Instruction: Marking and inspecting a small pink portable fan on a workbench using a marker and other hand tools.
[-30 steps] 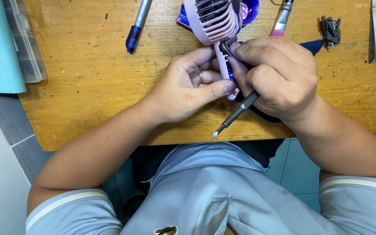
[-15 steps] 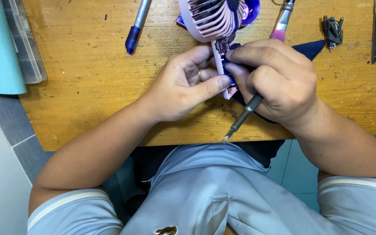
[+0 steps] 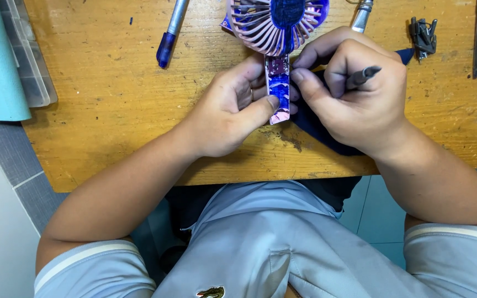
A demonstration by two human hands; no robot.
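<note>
We see one fan (image 3: pixel 276 22), one pen (image 3: pixel 171 34), one dark cloth (image 3: pixel 316 124) on the bench (image 3: pixel 111 110). Our left hand (image 3: pixel 233 110) pinches the fan's handle (image 3: pixel 278 88) — grip closed on it. Our right hand (image 3: pixel 360 99) — fingers curled tight round a tool (image 3: pixel 363 76), fingertips touching the handle.

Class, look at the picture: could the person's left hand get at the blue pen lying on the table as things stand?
Probably yes: bare wood lies between the left hand and the blue pen, but it must first release the fan handle.
</note>
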